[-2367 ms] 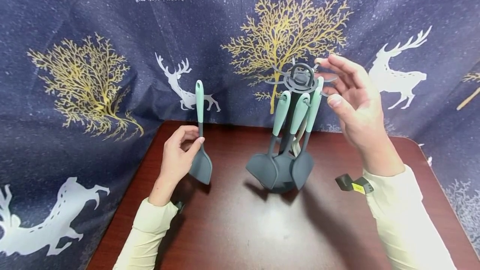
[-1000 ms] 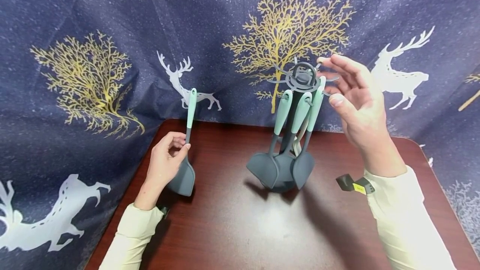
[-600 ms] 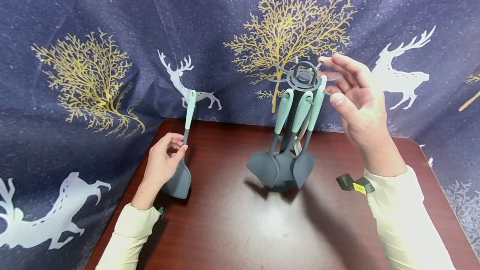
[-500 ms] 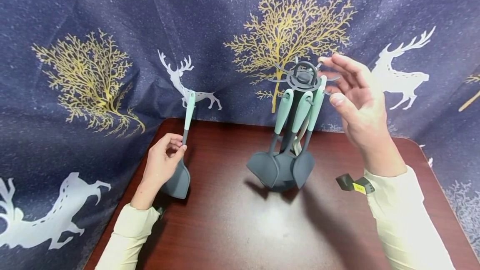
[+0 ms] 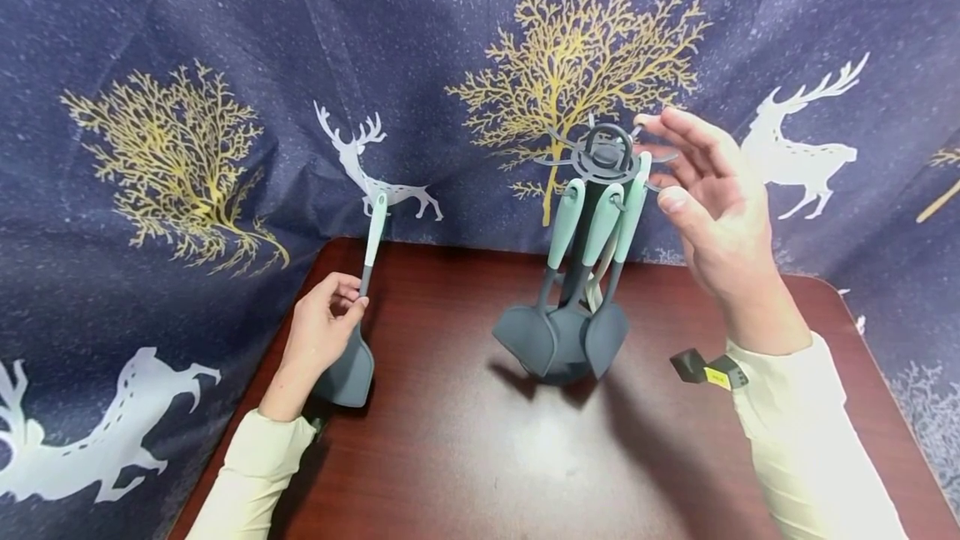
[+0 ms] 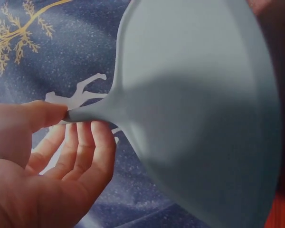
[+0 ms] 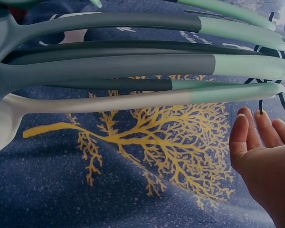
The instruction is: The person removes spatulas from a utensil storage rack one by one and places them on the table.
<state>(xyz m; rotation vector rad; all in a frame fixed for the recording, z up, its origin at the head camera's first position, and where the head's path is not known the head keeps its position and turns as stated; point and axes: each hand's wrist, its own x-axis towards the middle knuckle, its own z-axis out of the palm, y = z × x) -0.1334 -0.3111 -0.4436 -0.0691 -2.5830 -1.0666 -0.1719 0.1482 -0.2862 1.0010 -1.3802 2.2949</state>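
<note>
My left hand (image 5: 318,332) pinches the dark neck of a spatula (image 5: 351,373) between thumb and fingers. The spatula stands nearly upright, mint handle up, grey blade down; whether the blade meets the table is unclear. In the left wrist view its broad blade (image 6: 199,123) fills the right side. My right hand (image 5: 723,207) is raised beside a dark utensil rack (image 5: 600,163), fingers spread and lightly bent. One fingertip touches a hook tip in the right wrist view. From the rack hang several mint-handled utensils, including a ladle (image 5: 567,344) and a pale-headed one (image 7: 109,102).
The rack stands on a dark red-brown table (image 5: 457,448), toward its back. Close behind the table hangs a blue cloth (image 5: 420,65) printed with deer and gold trees. Small dark devices sit at both wrists.
My left hand has moved left and toward me with the spatula, slowly in the latest frames, and the spatula's top now leans right. The right hand and the rack have stayed in place.
</note>
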